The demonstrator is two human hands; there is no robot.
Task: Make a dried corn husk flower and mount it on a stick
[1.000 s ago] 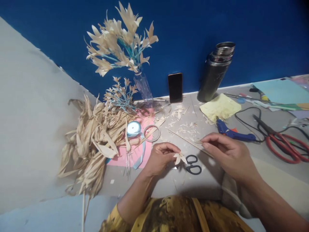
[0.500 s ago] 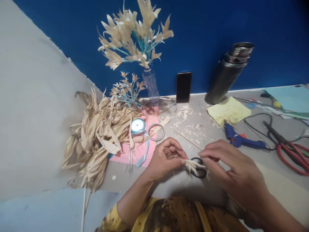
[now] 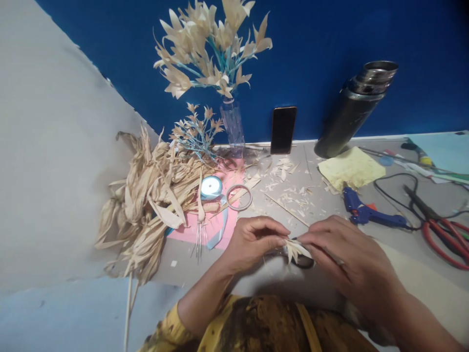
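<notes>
My left hand (image 3: 252, 242) and my right hand (image 3: 342, 259) meet just above the table's near edge, and both pinch a small flower made of dried husk petals (image 3: 295, 249). Black-handled scissors (image 3: 306, 262) lie on the table directly under the flower, mostly hidden by my fingers. A thin wooden stick (image 3: 286, 209) lies on the table just beyond my hands.
A pile of dried corn husks (image 3: 146, 200) lies at the left, with a blue ribbon spool (image 3: 211, 187) and a tape ring (image 3: 239, 197) on pink paper. Husk flowers stand in a vase (image 3: 234, 127). A phone (image 3: 283, 130), a flask (image 3: 353, 110), a blue glue gun (image 3: 370, 214) and red-handled cutters (image 3: 445, 234) are behind and right.
My right hand has come in from the stick to the flower held by my left hand, and both now pinch it. The view has shifted slightly to the left.
</notes>
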